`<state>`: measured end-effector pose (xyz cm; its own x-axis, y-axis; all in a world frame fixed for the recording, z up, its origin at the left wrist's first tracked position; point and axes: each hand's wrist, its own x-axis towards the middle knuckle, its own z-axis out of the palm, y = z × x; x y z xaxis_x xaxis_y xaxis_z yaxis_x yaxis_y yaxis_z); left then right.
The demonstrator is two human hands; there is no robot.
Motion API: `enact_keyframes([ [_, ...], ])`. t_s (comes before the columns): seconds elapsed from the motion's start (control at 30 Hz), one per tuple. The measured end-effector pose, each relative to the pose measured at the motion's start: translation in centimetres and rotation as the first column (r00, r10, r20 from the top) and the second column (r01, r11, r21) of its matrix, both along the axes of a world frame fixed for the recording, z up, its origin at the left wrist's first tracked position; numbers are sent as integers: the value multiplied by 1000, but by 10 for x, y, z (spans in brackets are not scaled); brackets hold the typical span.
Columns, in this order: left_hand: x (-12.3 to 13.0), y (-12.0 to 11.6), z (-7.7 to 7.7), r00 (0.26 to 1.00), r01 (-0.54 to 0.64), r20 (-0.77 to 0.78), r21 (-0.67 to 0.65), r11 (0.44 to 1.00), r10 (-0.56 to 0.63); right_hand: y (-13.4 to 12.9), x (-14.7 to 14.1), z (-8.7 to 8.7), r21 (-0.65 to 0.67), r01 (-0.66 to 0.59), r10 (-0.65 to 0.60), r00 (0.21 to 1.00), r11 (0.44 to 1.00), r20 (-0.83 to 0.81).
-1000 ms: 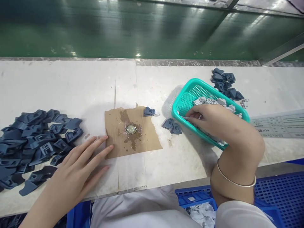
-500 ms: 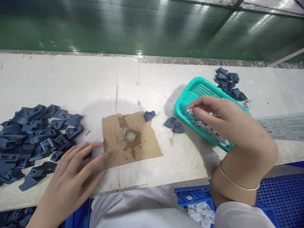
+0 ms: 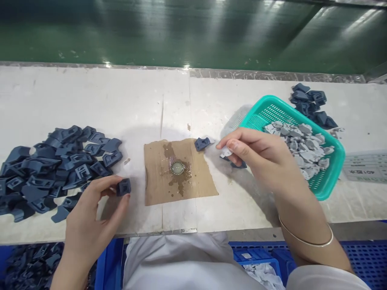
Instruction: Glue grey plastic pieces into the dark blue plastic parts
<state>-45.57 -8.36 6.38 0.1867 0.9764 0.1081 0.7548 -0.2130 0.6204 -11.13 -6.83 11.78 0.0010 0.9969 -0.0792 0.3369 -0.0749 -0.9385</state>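
Between the thumb and fingers of my left hand (image 3: 96,213) is a dark blue-grey plastic part (image 3: 123,187), held just above the table. A heap of similar parts (image 3: 69,161) lies beside that hand. My right hand (image 3: 260,157) pinches a small light-grey piece (image 3: 225,152), left of the green basket (image 3: 335,183), which holds many more light-grey pieces (image 3: 302,145). On the brown cardboard (image 3: 157,189) sits a small round cap (image 3: 178,168) with wet stains around it. One dark part (image 3: 202,143) rests at the cardboard's upper right corner. More dark parts (image 3: 238,164) are partly hidden under my right hand.
Behind the basket is a small pile of dark parts (image 3: 314,102). A printed sheet (image 3: 367,166) lies to the right. Below the table edge are blue crates (image 3: 109,266), with dark parts at left and white material (image 3: 263,274) near the middle. A green panel (image 3: 151,36) stands behind.
My right hand has come left out of the basket with a light-grey piece. My left hand, earlier spread on the table, has picked up a dark part. The view has shifted slightly.
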Motion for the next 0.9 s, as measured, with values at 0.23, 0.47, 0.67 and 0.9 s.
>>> enact_keyframes([
  [0.23, 45, -19, 22, 756, -10, 596, -404, 915, 271, -1, -27, -19, -64, -88, 82, 992, 994, -91],
  [0.47, 61, -17, 19, 528, 85, 737, -540, 837, 422, -2, -39, -32, -18, -105, 104, 994, 994, -24],
  [0.67, 50, -12, 4, 531, 137, 758, -518, 844, 379, -1, -44, -41, 62, -175, 162, 970, 983, 180],
  [0.9, 52, -5, 12, 373, 366, 769, -637, 679, 520, 4, -49, -51, 279, -445, 282, 836, 851, 471],
])
